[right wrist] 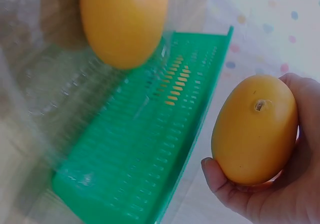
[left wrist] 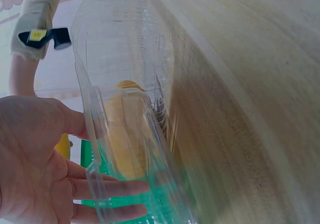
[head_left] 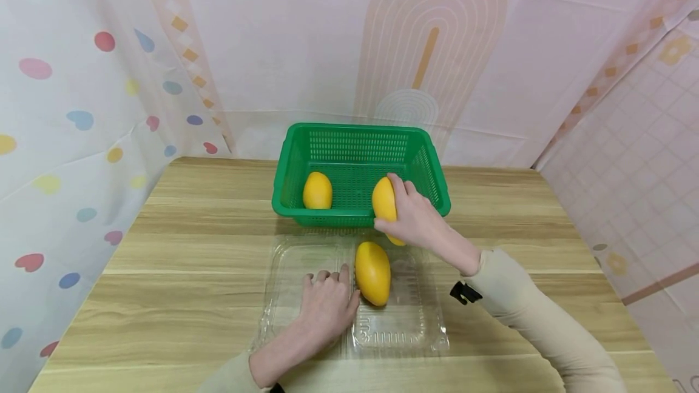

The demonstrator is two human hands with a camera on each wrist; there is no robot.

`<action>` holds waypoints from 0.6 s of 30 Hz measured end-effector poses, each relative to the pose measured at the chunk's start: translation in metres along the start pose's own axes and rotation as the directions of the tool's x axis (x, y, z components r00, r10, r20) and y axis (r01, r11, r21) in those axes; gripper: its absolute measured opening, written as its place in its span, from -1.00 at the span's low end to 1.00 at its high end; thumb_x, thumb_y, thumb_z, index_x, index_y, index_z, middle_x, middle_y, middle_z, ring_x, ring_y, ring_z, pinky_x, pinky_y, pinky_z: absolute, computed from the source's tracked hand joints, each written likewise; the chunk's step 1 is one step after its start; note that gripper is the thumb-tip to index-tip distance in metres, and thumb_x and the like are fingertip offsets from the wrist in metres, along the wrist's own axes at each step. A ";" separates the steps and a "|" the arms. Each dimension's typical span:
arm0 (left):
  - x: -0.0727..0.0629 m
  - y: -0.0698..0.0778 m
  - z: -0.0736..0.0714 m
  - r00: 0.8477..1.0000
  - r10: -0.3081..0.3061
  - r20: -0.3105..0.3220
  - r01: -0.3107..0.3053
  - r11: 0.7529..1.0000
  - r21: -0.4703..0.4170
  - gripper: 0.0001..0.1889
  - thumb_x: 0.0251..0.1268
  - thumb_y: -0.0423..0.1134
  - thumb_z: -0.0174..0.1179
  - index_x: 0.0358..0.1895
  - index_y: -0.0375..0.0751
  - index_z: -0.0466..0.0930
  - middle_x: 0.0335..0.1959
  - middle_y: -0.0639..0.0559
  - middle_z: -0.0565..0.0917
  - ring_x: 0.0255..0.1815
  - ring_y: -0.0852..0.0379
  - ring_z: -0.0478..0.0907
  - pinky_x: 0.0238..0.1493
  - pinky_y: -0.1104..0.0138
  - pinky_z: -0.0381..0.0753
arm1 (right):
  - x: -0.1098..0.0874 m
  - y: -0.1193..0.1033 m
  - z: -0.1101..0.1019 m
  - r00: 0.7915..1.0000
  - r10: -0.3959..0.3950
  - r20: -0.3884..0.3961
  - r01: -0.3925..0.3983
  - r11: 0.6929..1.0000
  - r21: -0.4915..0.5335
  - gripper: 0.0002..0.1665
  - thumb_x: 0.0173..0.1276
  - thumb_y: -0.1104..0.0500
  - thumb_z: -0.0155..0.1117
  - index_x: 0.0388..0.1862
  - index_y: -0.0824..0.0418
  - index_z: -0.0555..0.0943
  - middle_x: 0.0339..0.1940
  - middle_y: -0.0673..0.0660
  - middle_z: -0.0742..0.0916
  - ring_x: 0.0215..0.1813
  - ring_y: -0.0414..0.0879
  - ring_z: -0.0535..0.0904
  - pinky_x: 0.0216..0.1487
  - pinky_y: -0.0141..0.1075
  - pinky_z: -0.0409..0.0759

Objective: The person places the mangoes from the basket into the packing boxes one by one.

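Note:
In the head view my right hand (head_left: 417, 214) grips a yellow mango (head_left: 384, 199) over the front rim of a green plastic basket (head_left: 360, 218). The right wrist view shows that mango (right wrist: 255, 134) stem end on, with fingers and thumb round it. A second mango (head_left: 372, 273) lies in the right half of an opened clear plastic clamshell box (head_left: 401, 326). My left hand (head_left: 327, 302) rests on the box's left half, its thumb near that mango. Its fingers look extended against the clear plastic in the left wrist view. Another mango (head_left: 318, 191) sits inside the basket at the left.
The basket stands at the back of the wooden table (head_left: 180, 278), just behind the clear box. A patterned cloth (head_left: 284, 47) hangs behind the table and along both sides. Dark straps (head_left: 466, 293) are on the wrists.

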State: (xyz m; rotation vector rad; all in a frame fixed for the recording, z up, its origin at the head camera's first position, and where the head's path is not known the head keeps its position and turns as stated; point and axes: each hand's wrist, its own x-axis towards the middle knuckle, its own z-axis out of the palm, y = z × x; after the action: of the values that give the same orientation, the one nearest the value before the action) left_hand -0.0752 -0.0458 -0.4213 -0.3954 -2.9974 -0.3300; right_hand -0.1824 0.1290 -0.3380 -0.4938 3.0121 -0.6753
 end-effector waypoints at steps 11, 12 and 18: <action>0.000 0.000 0.000 1.000 -0.011 0.011 0.011 1.000 -0.003 -0.46 0.22 0.00 0.17 0.11 -0.37 0.50 -0.25 -0.21 0.73 -0.10 -0.17 0.62 -0.04 -0.09 0.50 | -0.037 0.010 0.014 0.999 -0.032 -0.010 0.031 0.998 -0.050 0.03 0.00 -0.06 0.28 0.41 0.27 0.11 -0.09 0.26 0.54 -0.43 -0.04 0.49 -0.49 -0.37 0.49; 0.000 0.000 0.000 1.000 -0.011 0.011 0.011 1.000 -0.004 -0.46 0.22 0.00 0.17 0.11 -0.37 0.50 -0.25 -0.21 0.73 -0.10 -0.17 0.62 -0.04 -0.09 0.50 | -0.040 0.011 0.016 0.999 -0.036 -0.012 0.035 0.998 -0.051 0.03 0.00 -0.05 0.28 0.41 0.27 0.12 -0.10 0.26 0.54 -0.44 -0.04 0.48 -0.49 -0.37 0.49; 0.000 0.000 0.000 1.000 -0.012 0.015 0.012 1.000 -0.006 -0.45 0.22 0.00 0.17 0.12 -0.37 0.49 -0.26 -0.21 0.73 -0.10 -0.18 0.61 -0.03 -0.10 0.51 | -0.055 0.016 0.030 1.000 -0.028 -0.013 0.027 0.996 -0.084 0.05 -0.03 -0.08 0.31 0.40 0.29 0.14 -0.13 0.25 0.54 -0.43 -0.04 0.47 -0.52 -0.35 0.47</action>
State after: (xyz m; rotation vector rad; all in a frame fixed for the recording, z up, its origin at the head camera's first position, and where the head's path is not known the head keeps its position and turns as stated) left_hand -0.0749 -0.0459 -0.4209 -0.3821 -3.0153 -0.3386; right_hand -0.1328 0.1471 -0.3744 -0.5369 3.0629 -0.5586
